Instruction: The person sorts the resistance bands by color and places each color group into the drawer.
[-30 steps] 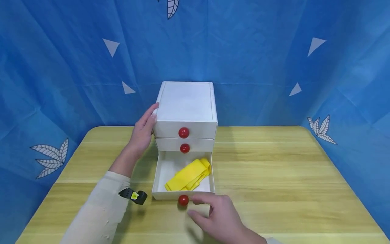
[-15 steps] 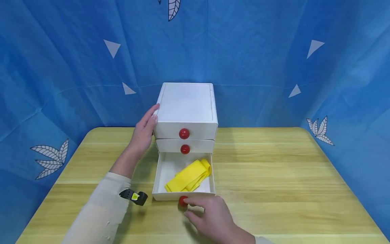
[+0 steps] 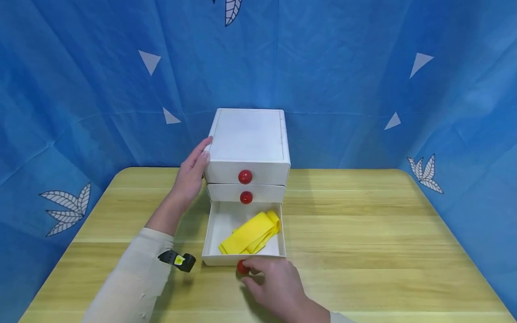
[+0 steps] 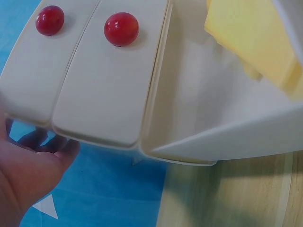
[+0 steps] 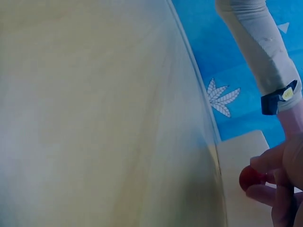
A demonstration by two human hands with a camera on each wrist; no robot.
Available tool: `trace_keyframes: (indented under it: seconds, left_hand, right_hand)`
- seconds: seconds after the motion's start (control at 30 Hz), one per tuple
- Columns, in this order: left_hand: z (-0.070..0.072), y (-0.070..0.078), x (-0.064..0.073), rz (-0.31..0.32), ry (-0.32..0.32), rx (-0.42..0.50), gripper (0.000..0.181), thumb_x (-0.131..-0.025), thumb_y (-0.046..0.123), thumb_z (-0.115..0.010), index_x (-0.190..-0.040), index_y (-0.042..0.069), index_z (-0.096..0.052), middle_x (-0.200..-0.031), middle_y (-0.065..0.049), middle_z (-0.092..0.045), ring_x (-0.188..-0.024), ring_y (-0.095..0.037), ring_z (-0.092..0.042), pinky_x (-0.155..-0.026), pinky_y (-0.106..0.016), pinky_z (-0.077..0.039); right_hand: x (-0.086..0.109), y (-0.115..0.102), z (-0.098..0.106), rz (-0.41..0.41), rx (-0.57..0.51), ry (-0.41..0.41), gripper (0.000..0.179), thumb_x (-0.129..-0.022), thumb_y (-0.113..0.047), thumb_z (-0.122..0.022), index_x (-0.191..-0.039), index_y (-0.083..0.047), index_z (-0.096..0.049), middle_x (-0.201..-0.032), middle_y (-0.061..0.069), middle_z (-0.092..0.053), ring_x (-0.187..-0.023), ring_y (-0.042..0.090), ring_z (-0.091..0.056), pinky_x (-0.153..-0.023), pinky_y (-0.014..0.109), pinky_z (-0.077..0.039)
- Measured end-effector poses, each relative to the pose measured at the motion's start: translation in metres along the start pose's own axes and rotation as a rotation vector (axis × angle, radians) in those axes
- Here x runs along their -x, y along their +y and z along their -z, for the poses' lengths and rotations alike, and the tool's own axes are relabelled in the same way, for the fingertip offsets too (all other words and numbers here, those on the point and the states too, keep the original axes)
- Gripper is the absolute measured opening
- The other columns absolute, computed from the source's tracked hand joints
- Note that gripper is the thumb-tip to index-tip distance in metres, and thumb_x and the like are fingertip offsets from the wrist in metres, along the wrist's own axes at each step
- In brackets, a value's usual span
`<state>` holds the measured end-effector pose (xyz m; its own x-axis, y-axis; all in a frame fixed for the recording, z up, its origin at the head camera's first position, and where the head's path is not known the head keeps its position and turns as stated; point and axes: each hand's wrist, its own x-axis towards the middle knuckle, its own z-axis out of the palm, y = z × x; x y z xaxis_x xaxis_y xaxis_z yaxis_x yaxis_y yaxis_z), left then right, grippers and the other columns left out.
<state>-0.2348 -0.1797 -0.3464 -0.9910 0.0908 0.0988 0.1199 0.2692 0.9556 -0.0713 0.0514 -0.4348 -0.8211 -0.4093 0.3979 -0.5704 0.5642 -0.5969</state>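
A white drawer cabinet stands on the table, its upper two drawers closed. Pulled out at the bottom is a drawer with a folded yellow cloth strip lying in it. My left hand rests against the cabinet's left side; in the left wrist view its fingers lie along that side. At the front of the lowest drawer, my right hand pinches the red knob between thumb and fingers. The right wrist view shows fingertips on both sides of this knob.
The wooden table extends to both sides of the cabinet. A blue curtain with white shapes hangs behind and beside it. A black strap with a small device is on the left sleeve.
My right hand has moved left, from beside the lowest knob onto it, and its fingers have closed around it. The left hand, the drawer and the yellow strip stay in place.
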Motion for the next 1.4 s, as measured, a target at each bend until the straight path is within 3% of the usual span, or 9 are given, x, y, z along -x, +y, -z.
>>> trace_keyframes:
  seconds: [0.2,0.43,0.83,1.1,1.4]
  left_hand:
    - [0.000,0.002,0.000,-0.005,-0.002,0.000,0.050,-0.105,0.054,-0.034,-0.155,0.047,-0.030,-0.162,0.009,-0.023,-0.145,-0.023,-0.024,-0.110,-0.058,-0.031]
    - [0.000,0.005,0.001,0.005,0.008,-0.014,0.050,-0.105,0.054,-0.033,-0.155,0.047,-0.029,-0.162,0.009,-0.021,-0.146,-0.023,-0.023,-0.110,-0.059,-0.030]
    - [-0.001,0.007,0.002,0.007,0.003,-0.024,0.050,-0.106,0.052,-0.032,-0.155,0.047,-0.028,-0.163,0.010,-0.021,-0.146,-0.022,-0.023,-0.110,-0.060,-0.030]
    - [-0.001,0.004,0.001,0.026,0.007,-0.017,0.050,-0.104,0.056,-0.032,-0.154,0.050,-0.029,-0.162,0.009,-0.023,-0.145,-0.024,-0.026,-0.109,-0.060,-0.032]
    - [-0.001,0.005,0.001,0.016,-0.003,-0.019,0.050,-0.106,0.054,-0.032,-0.155,0.047,-0.028,-0.163,0.009,-0.021,-0.145,-0.024,-0.024,-0.111,-0.057,-0.030]
  right_hand:
    - [0.000,0.001,-0.002,-0.020,0.091,0.014,0.017,-0.076,-0.018,-0.087,-0.091,-0.020,-0.079,-0.093,-0.013,-0.073,-0.084,-0.002,-0.067,-0.072,0.021,-0.055]
    - [-0.004,0.001,-0.003,-0.033,0.135,0.020,0.012,-0.078,-0.021,-0.086,-0.088,-0.020,-0.080,-0.088,-0.013,-0.074,-0.079,-0.002,-0.067,-0.068,0.019,-0.054]
    - [-0.015,0.013,-0.007,-0.045,0.115,0.101,0.011,-0.079,-0.019,-0.086,-0.089,-0.021,-0.080,-0.088,-0.015,-0.073,-0.079,-0.001,-0.068,-0.068,0.022,-0.056]
    - [-0.028,0.022,-0.011,-0.116,0.072,0.111,0.013,-0.079,-0.020,-0.087,-0.091,-0.023,-0.081,-0.087,-0.016,-0.073,-0.078,-0.002,-0.067,-0.069,0.023,-0.055]
    - [-0.039,0.027,-0.013,-0.128,0.073,0.109,0.013,-0.080,-0.019,-0.085,-0.092,-0.023,-0.080,-0.088,-0.016,-0.073,-0.081,0.000,-0.067,-0.071,0.026,-0.055]
